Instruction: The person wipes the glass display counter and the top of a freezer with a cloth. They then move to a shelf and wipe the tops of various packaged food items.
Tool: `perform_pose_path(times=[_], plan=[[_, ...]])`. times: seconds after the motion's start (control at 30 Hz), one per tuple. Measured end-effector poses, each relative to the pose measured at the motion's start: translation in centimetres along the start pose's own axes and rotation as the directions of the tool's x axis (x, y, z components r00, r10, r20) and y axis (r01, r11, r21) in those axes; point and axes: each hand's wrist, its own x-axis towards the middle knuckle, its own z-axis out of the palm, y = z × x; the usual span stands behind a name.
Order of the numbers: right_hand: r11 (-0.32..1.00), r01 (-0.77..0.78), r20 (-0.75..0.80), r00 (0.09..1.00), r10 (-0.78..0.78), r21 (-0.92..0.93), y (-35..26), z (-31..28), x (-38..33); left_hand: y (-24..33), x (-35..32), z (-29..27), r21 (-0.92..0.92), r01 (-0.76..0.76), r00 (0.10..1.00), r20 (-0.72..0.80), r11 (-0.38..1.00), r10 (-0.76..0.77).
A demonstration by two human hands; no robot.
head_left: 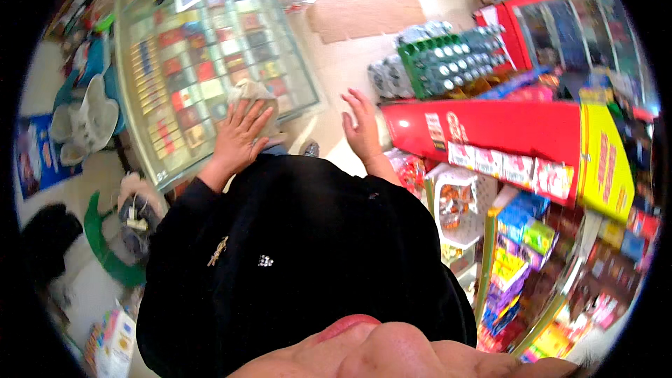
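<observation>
My left hand [243,133] lies flat with its fingers spread, pressing a pale beige cloth [252,91] against the glass top of a display counter [297,91], near its front right corner. Under the glass are rows of small flat boxes [205,70], several of them red, gold or white. My right hand [362,129] hangs in the air to the right of the counter, fingers apart and nothing in them. It is nearest to the end of a red panel [490,122].
Green and clear bottle packs [451,59] stand behind the red panel, near a red-framed glass cabinet [574,28]. Shelves of colourful packets [514,266] and a white basket [458,206] are at my right. Flattened cardboard [364,3] covers floor ahead. A green curved object [105,245] lies at left.
</observation>
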Motion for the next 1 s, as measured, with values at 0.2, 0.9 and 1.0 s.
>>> perform_pose_path(times=[0.2,0.9,1.0], plan=[[0.998,0.068,0.012,0.998,-0.068,0.007,-2.6,-1.2,-0.6,5.6,11.0,2.8,0.039,-0.36,0.926,-0.111,0.932,0.362],[0.939,-0.004,0.042,0.999,-0.011,0.343,-5.2,-0.5,-1.0,1.3,5.6,-1.2,-0.973,0.061,0.998,0.065,0.225,0.01],[0.83,-0.12,0.045,0.993,0.113,0.544,-7.9,-2.1,-1.9,5.5,9.6,-2.7,-0.993,0.113,0.985,0.114,0.016,0.127]])
